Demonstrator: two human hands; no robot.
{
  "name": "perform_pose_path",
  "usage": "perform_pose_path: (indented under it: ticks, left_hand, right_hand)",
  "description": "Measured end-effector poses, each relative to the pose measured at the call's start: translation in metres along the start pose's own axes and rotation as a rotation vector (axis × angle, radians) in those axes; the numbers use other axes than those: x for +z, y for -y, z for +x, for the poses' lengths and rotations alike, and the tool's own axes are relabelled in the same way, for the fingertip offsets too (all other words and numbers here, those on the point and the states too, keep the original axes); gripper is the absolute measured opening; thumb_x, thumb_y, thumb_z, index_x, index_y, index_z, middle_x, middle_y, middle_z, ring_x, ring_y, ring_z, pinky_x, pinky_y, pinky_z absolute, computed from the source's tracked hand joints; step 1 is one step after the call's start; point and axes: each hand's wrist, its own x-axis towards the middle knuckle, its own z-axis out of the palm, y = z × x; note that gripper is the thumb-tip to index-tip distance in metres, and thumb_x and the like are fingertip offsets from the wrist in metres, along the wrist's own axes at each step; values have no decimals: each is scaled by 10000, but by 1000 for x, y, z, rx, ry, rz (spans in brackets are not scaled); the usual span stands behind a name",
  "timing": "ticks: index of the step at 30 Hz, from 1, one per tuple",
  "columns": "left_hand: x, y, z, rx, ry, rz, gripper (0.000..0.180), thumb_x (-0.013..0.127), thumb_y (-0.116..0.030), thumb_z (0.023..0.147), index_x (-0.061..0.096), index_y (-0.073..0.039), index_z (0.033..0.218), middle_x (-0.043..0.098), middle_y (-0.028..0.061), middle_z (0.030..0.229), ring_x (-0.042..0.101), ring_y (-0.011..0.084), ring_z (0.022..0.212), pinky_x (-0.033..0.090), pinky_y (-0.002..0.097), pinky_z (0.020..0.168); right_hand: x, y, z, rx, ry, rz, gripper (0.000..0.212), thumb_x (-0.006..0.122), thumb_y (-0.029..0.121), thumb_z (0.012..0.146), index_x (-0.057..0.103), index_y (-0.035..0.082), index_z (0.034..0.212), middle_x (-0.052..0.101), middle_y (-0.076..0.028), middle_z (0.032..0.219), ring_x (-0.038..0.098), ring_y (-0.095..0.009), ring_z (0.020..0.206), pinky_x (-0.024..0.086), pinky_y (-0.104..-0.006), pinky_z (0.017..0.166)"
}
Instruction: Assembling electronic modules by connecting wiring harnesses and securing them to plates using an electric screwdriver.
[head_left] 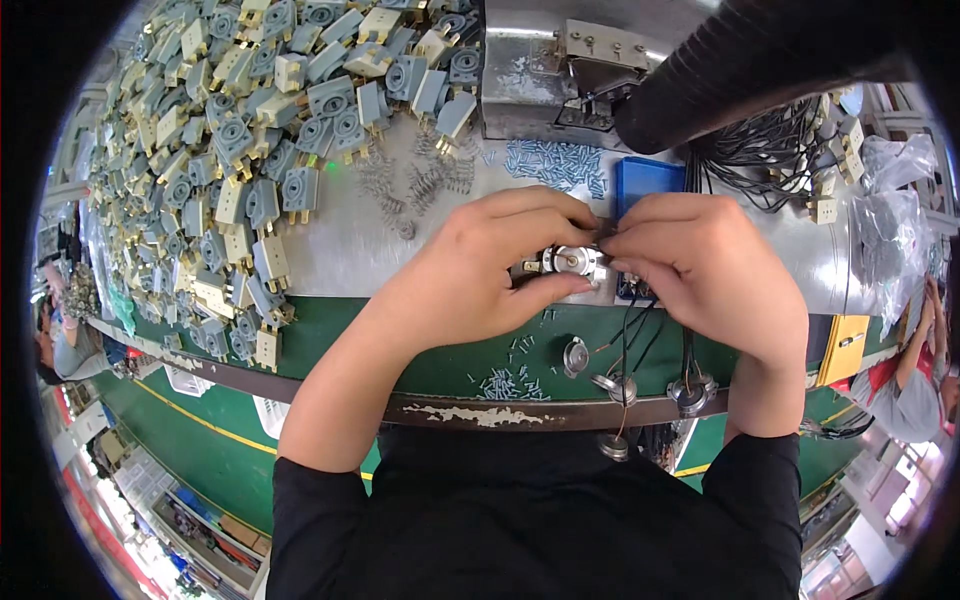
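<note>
the round metal thermostat-like disc [573,261] is held over the middle of the surface [420,345], pinched in the left hand's [480,262] grip between thumb and fingers. the right hand's [715,265] grip is pressed together at the disc's right side; what it pinches, i cannot tell. were the left thumb to ease, the disc could drop toward the loose near screws [508,385]. a snag on the black wires [687,348] might drag the wired discs [691,394] off the near edge.

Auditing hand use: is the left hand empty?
No, the left hand has its fingers closed around a round metal-rimmed part.
</note>
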Motion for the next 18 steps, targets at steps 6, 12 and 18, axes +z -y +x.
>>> perform_pose_path:
  ticks: [6,12,18]
  left_hand:
    - [1,2,1,-4,-19,-66,340,874,-33,741,726,15,1043,734,143,1145,725,310,1050,591,379,891]
    - [3,2,0,-4,-39,-54,337,873,-36,742,727,10,1043,739,135,1132,730,309,1033,591,377,886]
    - [3,6,-3,32,-64,-41,338,871,-43,751,732,-1,1056,736,142,1150,729,318,1037,590,387,882]
  right_hand:
    - [-2,-13,10,-28,4,70,136,711,-27,770,711,-27,906,688,-161,875,680,-387,827,559,-436,728]
    - [1,-13,10,-35,19,84,129,704,-44,774,706,-29,902,685,-157,869,679,-381,824,557,-430,727]
    - [-4,-9,5,-21,-40,39,170,739,-42,807,762,-21,974,728,-143,901,712,-300,808,561,-365,702]
